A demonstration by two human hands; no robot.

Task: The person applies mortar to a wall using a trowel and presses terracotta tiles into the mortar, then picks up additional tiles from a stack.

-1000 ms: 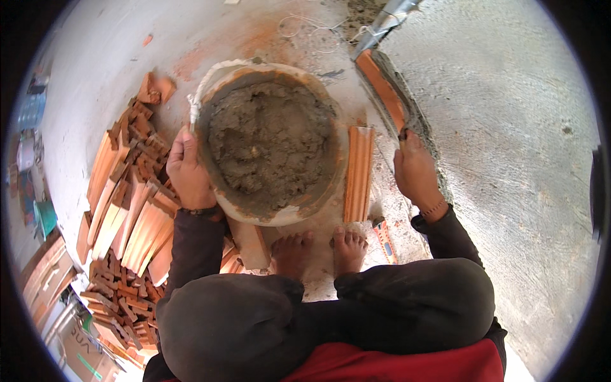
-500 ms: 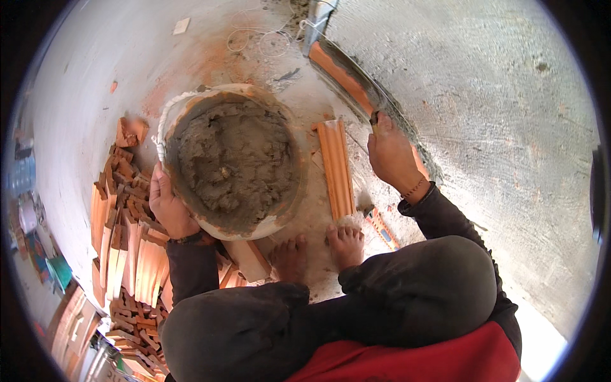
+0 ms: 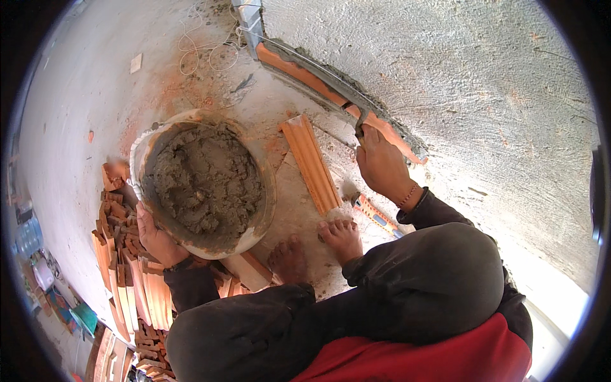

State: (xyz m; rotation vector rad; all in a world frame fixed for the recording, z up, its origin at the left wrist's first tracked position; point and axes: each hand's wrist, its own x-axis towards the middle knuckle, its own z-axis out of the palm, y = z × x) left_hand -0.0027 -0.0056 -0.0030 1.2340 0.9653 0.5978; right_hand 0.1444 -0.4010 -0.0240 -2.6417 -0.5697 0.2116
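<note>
My left hand (image 3: 158,239) grips the near left rim of a round bucket (image 3: 262,219) of wet grey mortar (image 3: 203,175). A twisted white rope handle (image 3: 135,156) hangs on the bucket's left side. My right hand (image 3: 385,165) is closed round the handle of a trowel (image 3: 361,122), whose curved neck shows in front of the fingers. It rests by the foot of the wall, against orange clay trim pieces (image 3: 302,76) set end to end along it. Wet mortar lies along their top edge. How the blade lies is hard to make out.
A loose grooved clay trim piece (image 3: 312,165) lies on the floor ahead of my feet, beside an orange utility knife (image 3: 375,215). Stacked clay pieces (image 3: 140,280) stand left of the bucket. A string runs along the wall from a metal post (image 3: 250,22).
The view has turned, so bucket and trim appear shifted left. My right hand has moved nearer along the wall trim, and the trowel's neck now shows. My left hand stays on the bucket.
</note>
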